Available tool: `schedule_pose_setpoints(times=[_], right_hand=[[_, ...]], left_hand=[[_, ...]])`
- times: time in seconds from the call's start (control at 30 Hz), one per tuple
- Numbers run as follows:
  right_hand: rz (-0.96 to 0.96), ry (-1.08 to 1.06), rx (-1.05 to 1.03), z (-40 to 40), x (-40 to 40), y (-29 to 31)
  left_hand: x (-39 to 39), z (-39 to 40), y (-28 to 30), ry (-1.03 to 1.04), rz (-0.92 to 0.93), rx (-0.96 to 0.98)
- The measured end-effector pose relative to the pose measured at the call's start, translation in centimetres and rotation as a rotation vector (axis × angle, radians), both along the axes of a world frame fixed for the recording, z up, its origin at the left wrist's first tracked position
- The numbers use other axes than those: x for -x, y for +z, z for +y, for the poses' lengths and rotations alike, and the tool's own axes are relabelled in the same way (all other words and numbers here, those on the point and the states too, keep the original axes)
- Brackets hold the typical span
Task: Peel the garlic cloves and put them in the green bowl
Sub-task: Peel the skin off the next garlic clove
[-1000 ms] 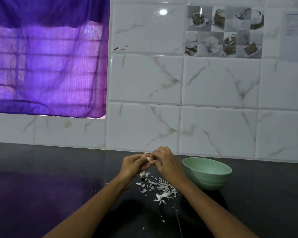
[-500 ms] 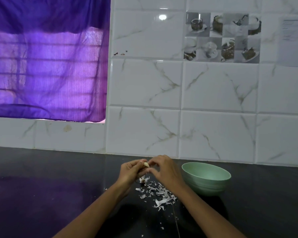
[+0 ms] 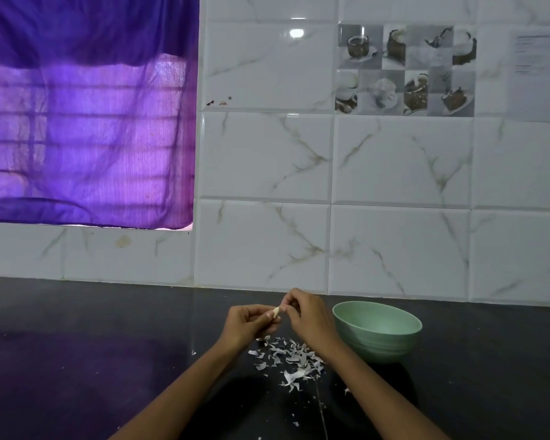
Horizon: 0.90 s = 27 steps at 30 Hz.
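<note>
A small pale garlic clove (image 3: 277, 311) sits between both hands, just above the dark counter. My left hand (image 3: 246, 325) holds it from the left with curled fingers. My right hand (image 3: 307, 315) pinches at its top end with thumb and fingertips. The green bowl (image 3: 378, 330) stands on the counter right beside my right hand; its inside is not visible from here. Below the hands lies a pile of white garlic skins (image 3: 291, 360).
The black counter (image 3: 92, 360) runs left and right, backed by a white marble-tiled wall (image 3: 267, 242). A purple curtain (image 3: 86, 122) covers a window at upper left. Small skin flakes are scattered toward the near edge.
Both hands have stayed together on the clove, with the fingers shifting slightly as they work the skin. The camera has tilted a little upward.
</note>
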State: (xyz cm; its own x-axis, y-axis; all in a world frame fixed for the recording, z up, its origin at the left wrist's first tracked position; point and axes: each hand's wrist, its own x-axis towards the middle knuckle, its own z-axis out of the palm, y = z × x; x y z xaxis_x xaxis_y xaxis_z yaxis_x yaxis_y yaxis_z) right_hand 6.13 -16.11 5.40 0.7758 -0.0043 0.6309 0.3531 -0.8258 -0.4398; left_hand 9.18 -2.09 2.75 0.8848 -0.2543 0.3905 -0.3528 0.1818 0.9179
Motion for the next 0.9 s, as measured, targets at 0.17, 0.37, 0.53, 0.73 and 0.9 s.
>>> schedule_pose_setpoints(times=[0.17,0.37,0.53,0.73,0.9], right_hand=[[0.220,0.054,-0.412,0.3,0.8,0.2],[0.299,0.075,-0.545,0.6,0.6,0.0],[0.332,0.139,-0.601,0.2,0.3,0.0],[0.312,0.097,-0.591,0.3,0.2,-0.3],[0.278,0.083,-0.579,0.4,0.1,-0.4]], left_hand=[[-0.5,0.2,-0.4,0.055,-0.046,-0.059],[-0.8,0.0,-0.6,0.124,-0.142,-0.125],[-1.1,-0.2,-0.5,0.141,-0.179,-0.179],[-0.9,-0.2,-0.7,0.167,-0.243,-0.240],[-1.0,0.0,-0.8,0.141,-0.268,-0.275]])
